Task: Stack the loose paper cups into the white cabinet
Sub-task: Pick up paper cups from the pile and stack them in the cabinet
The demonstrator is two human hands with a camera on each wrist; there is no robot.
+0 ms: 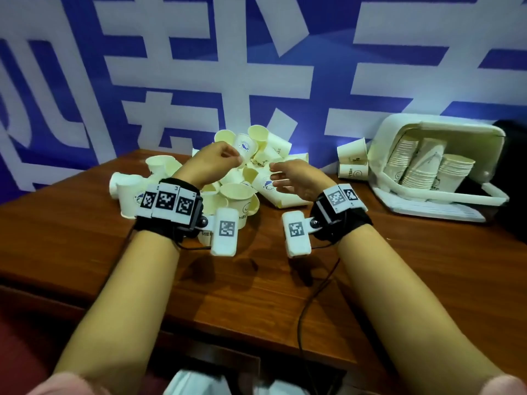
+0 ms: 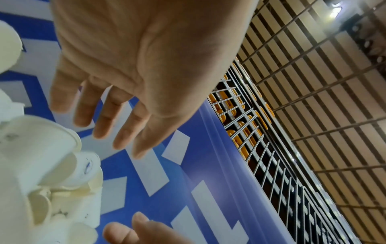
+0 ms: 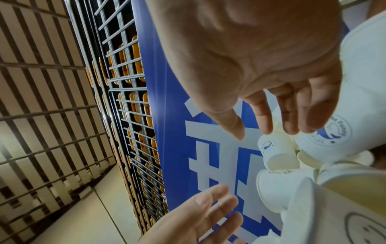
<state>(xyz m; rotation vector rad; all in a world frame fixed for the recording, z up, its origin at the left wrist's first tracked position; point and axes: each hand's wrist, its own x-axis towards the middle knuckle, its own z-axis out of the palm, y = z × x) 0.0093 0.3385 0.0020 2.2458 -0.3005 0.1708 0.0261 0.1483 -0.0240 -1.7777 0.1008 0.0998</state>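
Cup pile (image 1: pixel 228 178): loose cream-white paper cups heaped at the back of the wooden table (image 1: pixel 256 280), some upright, most tipped over; several carry a round blue logo, others a smiley mark.
Left hand (image 1: pixel 212 163): over the heap's middle; the head view shows its fingertips meeting at the rim of a logo cup (image 1: pixel 245 148), while the left wrist view shows the fingers (image 2: pixel 125 132) straight and spread with nothing between them, so I cannot tell whether it pinches.
Right hand (image 1: pixel 291 178): just right of the left hand, fingers relaxed and apart above a lying logo cup (image 1: pixel 266 183), holding nothing.
Side cups (image 1: pixel 352 161): stand between the heap and the cabinet.
White cabinet (image 1: pixel 433 166): far right on the table, lying tilted, holding nested cup stacks (image 1: pixel 422 163).
Wrist views only: a metal grid ceiling (image 2: pixel 313 82) and orange items behind bars (image 3: pixel 135 107).
Head view only: the table, the cabinet, marker wristbands (image 1: pixel 168 202).
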